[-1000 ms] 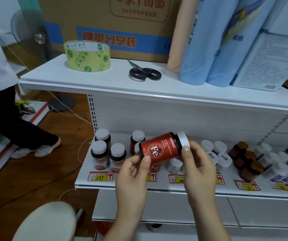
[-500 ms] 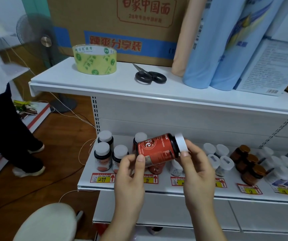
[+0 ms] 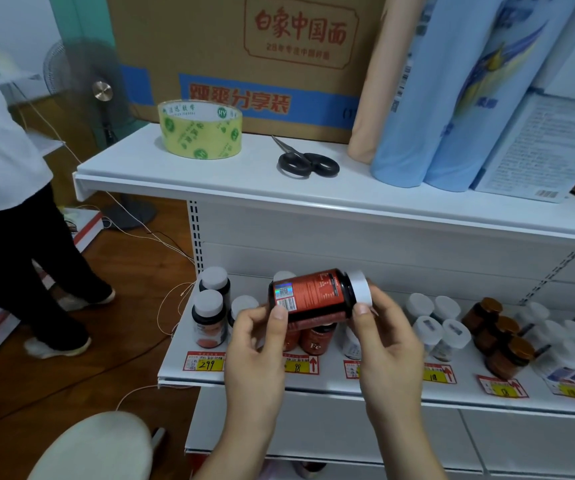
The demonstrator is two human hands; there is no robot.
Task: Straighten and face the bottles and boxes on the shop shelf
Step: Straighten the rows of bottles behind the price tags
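**Red bottle held sideways in front of the lower shelf**

A person is holding a red-labelled bottle (image 3: 308, 295) on its side in both hands, just in front of and above the lower shelf (image 3: 400, 386). The white cap (image 3: 361, 287) is pointing right, and the label side with small print and a barcode is facing the camera. The left hand (image 3: 256, 355) is gripping the bottle's base end, thumb curled up onto the label and fingers wrapped behind. The right hand (image 3: 388, 344) is pinching the cap end, thumb lying on the near edge of the cap and fingers curled round its far side. Both grips are closed on the bottle.

On the lower shelf, directly behind and below the held bottle, more red bottles (image 3: 315, 341) are standing, one showing "Fe". At the left end, dark bottles with white caps (image 3: 210, 320) are standing upright in a small group. To the right are white-capped bottles (image 3: 440, 327), then a row of brown bottles with amber caps (image 3: 501, 341), then more white bottles, blurred, at the far right. Price tags (image 3: 204, 362) are running along the shelf's near edge.

On the upper shelf (image 3: 210, 188) a roll of tape (image 3: 200, 129) is lying left, black-handled scissors (image 3: 305, 162) beside it to the right, a cardboard box (image 3: 244, 57) behind, and blue rolls (image 3: 428, 98) standing right.

Another person's legs (image 3: 19, 271) are showing at the left on the wooden floor, near a standing fan (image 3: 85, 88).
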